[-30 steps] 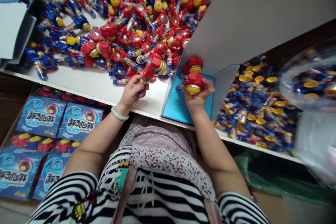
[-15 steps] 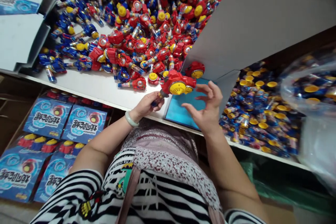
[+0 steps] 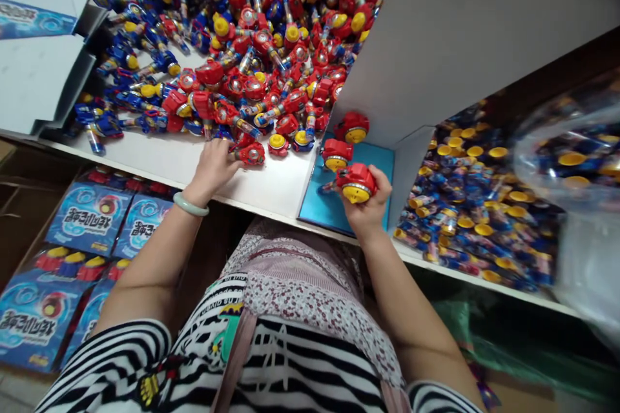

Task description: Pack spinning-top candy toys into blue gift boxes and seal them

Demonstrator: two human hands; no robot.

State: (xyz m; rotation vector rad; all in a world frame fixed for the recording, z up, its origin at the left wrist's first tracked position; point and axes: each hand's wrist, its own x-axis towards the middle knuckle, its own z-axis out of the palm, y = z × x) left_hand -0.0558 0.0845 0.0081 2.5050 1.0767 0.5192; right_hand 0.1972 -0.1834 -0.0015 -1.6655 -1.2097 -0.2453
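My right hand (image 3: 367,210) is closed around a red toy (image 3: 357,182) with a round yellow front. It holds this toy over the blue floor of an open box (image 3: 314,203). Two more red toys, one nearer (image 3: 336,153) and one farther back (image 3: 352,127), sit in that box with their yellow faces toward me. On the white table, my left hand (image 3: 214,166) has its fingers around the tube end of another red toy (image 3: 250,153), which lies flat. The tube itself is mostly hidden by the fingers.
A big heap of red and blue toys (image 3: 261,45) covers the back of the table. The box's tall grey flap (image 3: 436,32) rises at right. Beyond it lie many small tubes with yellow caps (image 3: 465,206). Blue packed display boxes (image 3: 84,216) stand lower left, white cartons (image 3: 33,71) upper left.
A toy from my left hand now stands in the box area, and my right hand has closed on a red toy. My left hand has moved left to a toy on the table.
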